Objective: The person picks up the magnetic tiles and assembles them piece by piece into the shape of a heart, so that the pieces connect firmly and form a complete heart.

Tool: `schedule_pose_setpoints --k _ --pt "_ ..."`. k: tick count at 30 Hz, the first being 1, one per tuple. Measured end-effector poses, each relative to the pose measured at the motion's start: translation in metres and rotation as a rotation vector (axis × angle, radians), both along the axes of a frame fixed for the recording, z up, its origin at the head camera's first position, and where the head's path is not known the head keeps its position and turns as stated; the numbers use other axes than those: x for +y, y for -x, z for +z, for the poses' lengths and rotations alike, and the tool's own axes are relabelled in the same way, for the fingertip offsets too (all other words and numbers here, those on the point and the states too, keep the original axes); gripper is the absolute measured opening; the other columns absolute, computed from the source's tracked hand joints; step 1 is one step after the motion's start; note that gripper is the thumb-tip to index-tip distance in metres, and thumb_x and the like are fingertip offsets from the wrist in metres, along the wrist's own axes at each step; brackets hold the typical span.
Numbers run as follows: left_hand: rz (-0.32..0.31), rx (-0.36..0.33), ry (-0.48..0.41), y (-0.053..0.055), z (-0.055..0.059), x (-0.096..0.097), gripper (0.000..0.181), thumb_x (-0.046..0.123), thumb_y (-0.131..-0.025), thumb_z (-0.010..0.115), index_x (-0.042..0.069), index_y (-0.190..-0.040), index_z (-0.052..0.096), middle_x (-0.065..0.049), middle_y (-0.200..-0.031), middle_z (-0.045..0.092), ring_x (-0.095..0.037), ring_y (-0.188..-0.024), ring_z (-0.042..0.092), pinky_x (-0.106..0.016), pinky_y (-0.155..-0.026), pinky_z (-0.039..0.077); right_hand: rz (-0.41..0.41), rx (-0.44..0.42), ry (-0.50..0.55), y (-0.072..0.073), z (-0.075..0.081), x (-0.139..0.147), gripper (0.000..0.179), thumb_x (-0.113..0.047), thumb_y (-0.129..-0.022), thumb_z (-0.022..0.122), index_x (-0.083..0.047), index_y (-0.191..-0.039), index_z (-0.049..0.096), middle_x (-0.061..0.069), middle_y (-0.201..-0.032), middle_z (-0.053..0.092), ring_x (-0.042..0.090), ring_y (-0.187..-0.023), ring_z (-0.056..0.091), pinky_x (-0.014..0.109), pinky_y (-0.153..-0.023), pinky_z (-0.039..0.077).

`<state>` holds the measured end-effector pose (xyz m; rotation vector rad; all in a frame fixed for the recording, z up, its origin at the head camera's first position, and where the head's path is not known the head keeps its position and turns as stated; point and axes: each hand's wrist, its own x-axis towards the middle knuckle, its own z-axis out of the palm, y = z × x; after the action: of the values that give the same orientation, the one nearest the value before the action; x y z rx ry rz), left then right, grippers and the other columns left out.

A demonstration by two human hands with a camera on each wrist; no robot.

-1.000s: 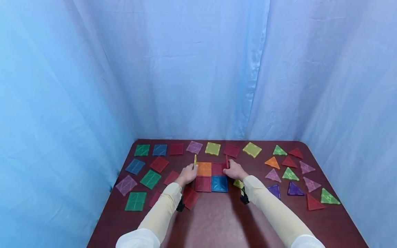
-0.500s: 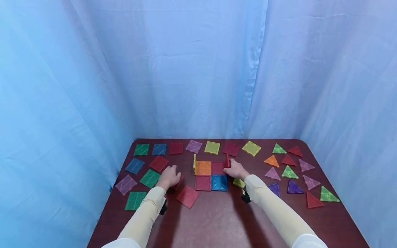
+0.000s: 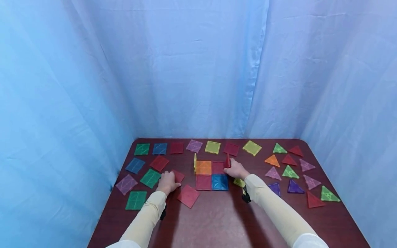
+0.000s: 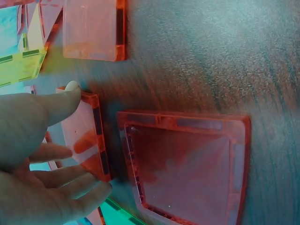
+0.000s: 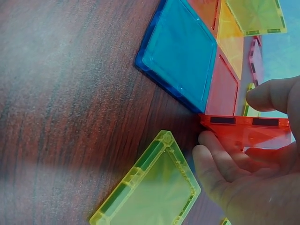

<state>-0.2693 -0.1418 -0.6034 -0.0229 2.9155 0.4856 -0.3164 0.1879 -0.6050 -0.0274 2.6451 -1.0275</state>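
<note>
In the head view, my left hand [image 3: 167,182] is low over a flat red square tile [image 3: 179,176]. The left wrist view shows thumb and fingers around opposite edges of this translucent tile [image 4: 84,131]. My right hand [image 3: 236,169] holds an upright red square tile [image 3: 227,161] at the right edge of a two-by-two flat block. In the right wrist view, that tile [image 5: 253,131] is between the fingers below and the thumb above. The block has an orange tile [image 3: 203,167], two red ones and a blue one [image 3: 220,182]. A yellow tile [image 3: 195,164] stands upright at its left edge.
A loose red tile [image 3: 188,196] lies near the block, and a yellow one [image 5: 150,187] lies under the right arm. Several square tiles, such as a green tile [image 3: 136,200], lie left and along the back. Triangles, including an orange triangle [image 3: 272,161], are spread at right.
My left hand has left the upright yellow tile and moved left and nearer, to the flat red tile. The yellow tile stands without a hand on it. My right hand has stayed at its tile.
</note>
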Motion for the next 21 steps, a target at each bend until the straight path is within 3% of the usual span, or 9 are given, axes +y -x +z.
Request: schedule_pose_setpoints --k 6,8,12,15,21 --pt "0.053 0.019 -0.048 0.007 -0.006 -0.002 0.087 0.03 -0.073 0.093 -0.01 -0.137 0.049 -0.031 -0.121 0.057 -0.046 -0.117 0.054 -0.063 -0.096 0.048 -0.008 -0.004 0.012 -0.001 -0.001 -0.001 0.061 -0.019 -0.093 0.064 0.008 -0.142 0.041 0.027 -0.129 0.06 0.037 -0.109 0.06 0.056 -0.101 0.05" --pt "0.064 0.036 -0.046 0.009 -0.008 -0.002 0.095 0.03 -0.068 0.096 -0.009 -0.139 0.048 -0.031 -0.122 0.055 -0.047 -0.117 0.052 -0.064 -0.096 0.047 -0.006 -0.004 0.014 -0.002 -0.001 -0.001 0.061 -0.019 -0.093 0.064 0.009 -0.142 0.041 0.027 -0.129 0.06 0.037 -0.109 0.06 0.056 -0.101 0.05" --pt "0.074 0.072 -0.035 0.011 -0.01 -0.001 0.085 0.029 -0.06 0.099 -0.007 -0.124 0.059 -0.028 -0.115 0.053 -0.044 -0.112 0.051 -0.061 -0.09 0.046 -0.01 -0.011 0.02 -0.002 0.0 -0.001 0.061 -0.019 -0.093 0.065 0.008 -0.143 0.041 0.026 -0.13 0.06 0.036 -0.111 0.06 0.056 -0.102 0.05" --pt "0.077 0.094 -0.046 0.011 -0.009 0.0 0.071 0.026 -0.061 0.099 -0.005 -0.113 0.062 -0.026 -0.112 0.052 -0.043 -0.108 0.05 -0.059 -0.089 0.046 -0.008 -0.009 0.017 -0.001 0.0 -0.001 0.062 -0.02 -0.094 0.064 0.008 -0.143 0.04 0.026 -0.131 0.06 0.037 -0.112 0.06 0.055 -0.102 0.05" --pt "0.07 0.162 -0.125 0.012 -0.007 -0.001 0.063 0.008 -0.071 0.091 -0.003 -0.121 0.055 -0.028 -0.114 0.053 -0.046 -0.106 0.059 -0.056 -0.094 0.051 -0.02 -0.011 0.013 -0.001 0.0 -0.001 0.062 -0.021 -0.094 0.065 0.007 -0.144 0.04 0.025 -0.132 0.06 0.036 -0.112 0.059 0.055 -0.103 0.049"
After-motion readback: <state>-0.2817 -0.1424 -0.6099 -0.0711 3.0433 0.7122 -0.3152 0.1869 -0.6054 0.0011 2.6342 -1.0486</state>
